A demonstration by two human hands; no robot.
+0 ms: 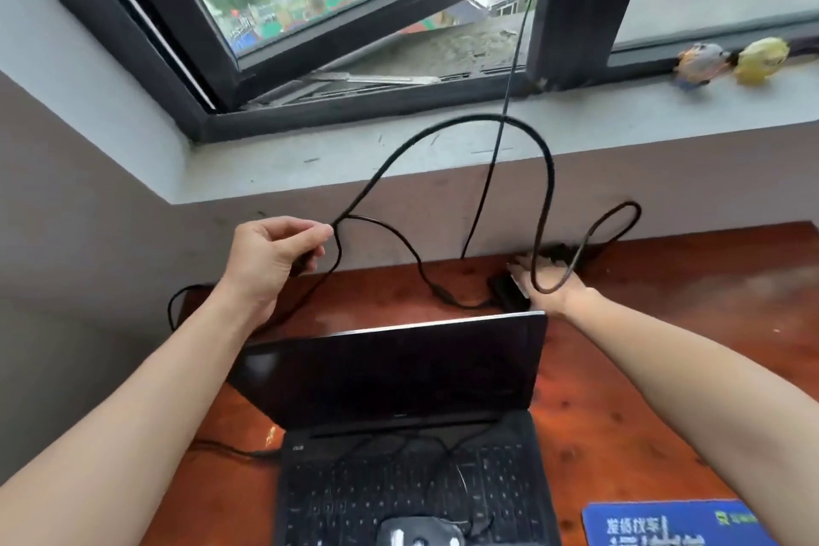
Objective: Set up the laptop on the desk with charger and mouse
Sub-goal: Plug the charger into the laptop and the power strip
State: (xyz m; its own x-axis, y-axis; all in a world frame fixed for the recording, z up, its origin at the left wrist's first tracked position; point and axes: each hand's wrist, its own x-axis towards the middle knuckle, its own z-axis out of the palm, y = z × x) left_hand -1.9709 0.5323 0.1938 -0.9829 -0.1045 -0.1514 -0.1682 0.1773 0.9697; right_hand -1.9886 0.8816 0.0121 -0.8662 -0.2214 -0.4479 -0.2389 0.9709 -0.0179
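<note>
Left hand (274,253) is pinching the charger cable (551,173); right hand (547,286), blurred behind the laptop (399,372), is showing no readable grip; mouse (416,533) is lying cropped at the bottom edge.

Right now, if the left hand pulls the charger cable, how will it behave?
Probably floppy yet springy: the charger cable arches in a loop from the left hand. It may snag, since it loops across the right hand. The adapter brick would likely drag along.

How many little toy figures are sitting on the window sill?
2: an orange-and-blue one and a yellow one, side by side at the right end of the sill. Others could lie beyond the frame.
</note>
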